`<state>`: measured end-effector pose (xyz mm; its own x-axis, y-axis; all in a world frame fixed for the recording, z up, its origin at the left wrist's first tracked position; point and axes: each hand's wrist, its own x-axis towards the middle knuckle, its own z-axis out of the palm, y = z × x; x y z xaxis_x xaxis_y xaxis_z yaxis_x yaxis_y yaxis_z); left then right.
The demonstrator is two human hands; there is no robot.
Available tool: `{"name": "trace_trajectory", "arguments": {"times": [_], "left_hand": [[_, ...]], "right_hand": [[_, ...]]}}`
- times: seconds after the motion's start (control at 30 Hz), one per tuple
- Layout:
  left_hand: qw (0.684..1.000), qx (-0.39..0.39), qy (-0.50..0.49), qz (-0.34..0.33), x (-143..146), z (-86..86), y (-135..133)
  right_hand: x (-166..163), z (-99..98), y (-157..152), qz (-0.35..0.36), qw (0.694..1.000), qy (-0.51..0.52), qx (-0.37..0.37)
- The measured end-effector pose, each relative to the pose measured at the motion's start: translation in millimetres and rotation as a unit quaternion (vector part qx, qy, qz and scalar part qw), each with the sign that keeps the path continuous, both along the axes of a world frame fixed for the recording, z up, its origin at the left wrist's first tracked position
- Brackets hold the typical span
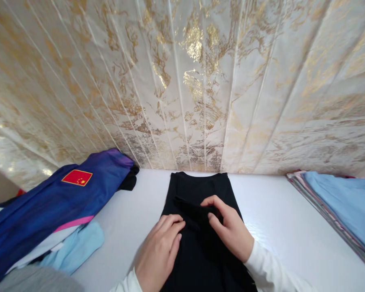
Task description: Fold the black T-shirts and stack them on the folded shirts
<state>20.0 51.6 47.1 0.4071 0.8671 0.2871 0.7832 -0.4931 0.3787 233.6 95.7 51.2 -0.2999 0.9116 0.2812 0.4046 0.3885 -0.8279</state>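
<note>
Seemingly mid-fold: black garment [200, 251] lies on the white tabletop [121, 227], centred between the hands, narrow end toward the gold-patterned cloth [200, 101]. Left hand [161, 247] rests on the garment's left side, fingers together. Right hand [231, 229] at a raised edge near the middle, thumb and forefinger curved toward each other, narrow gap. Black on black, so cannot tell whether either grip truly holds fabric. Judgement: a layer is being arranged; next move calls for a sure pinch on that edge, left hand steadying, then even smoothing.
</note>
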Motion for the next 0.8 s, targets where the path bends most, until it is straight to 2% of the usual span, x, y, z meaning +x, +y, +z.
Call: {"name": "trace_trajectory", "arguments": {"times": [0.2,0.4,0.47,0.6,0.67,0.7,0.8], "left_hand": [[0.999,0.011,0.05,-0.013,3.5,-5.5,-5.2],[0.996,0.012,0.086,-0.008,6.5,-2.6,-3.9],[0.996,0.009,0.087,-0.009,8.4,0.2,-3.5],[0.995,-0.011,0.096,-0.008,14.7,10.4,-1.4],[0.994,-0.023,0.11,0.003,19.3,16.0,0.5],[0.993,-0.029,0.118,0.009,21.6,18.2,1.7],[0.99,-0.042,0.128,0.029,27.5,21.7,5.1]], "right_hand": [[-0.3,-3.9,2.0,-0.019,0.997,0.073,-0.015],[-9.4,-1.0,-8.1,0.083,0.996,-0.026,0.026],[-9.5,0.4,-6.6,0.073,0.997,-0.025,0.022],[5.6,7.2,11.2,-0.006,1.0,-0.021,0.001],[19.6,13.9,21.5,-0.047,0.991,-0.121,-0.021],[27.3,18.0,25.3,-0.07,0.976,-0.202,-0.037],[47.4,32.1,28.7,-0.134,0.883,-0.443,-0.078]]}}
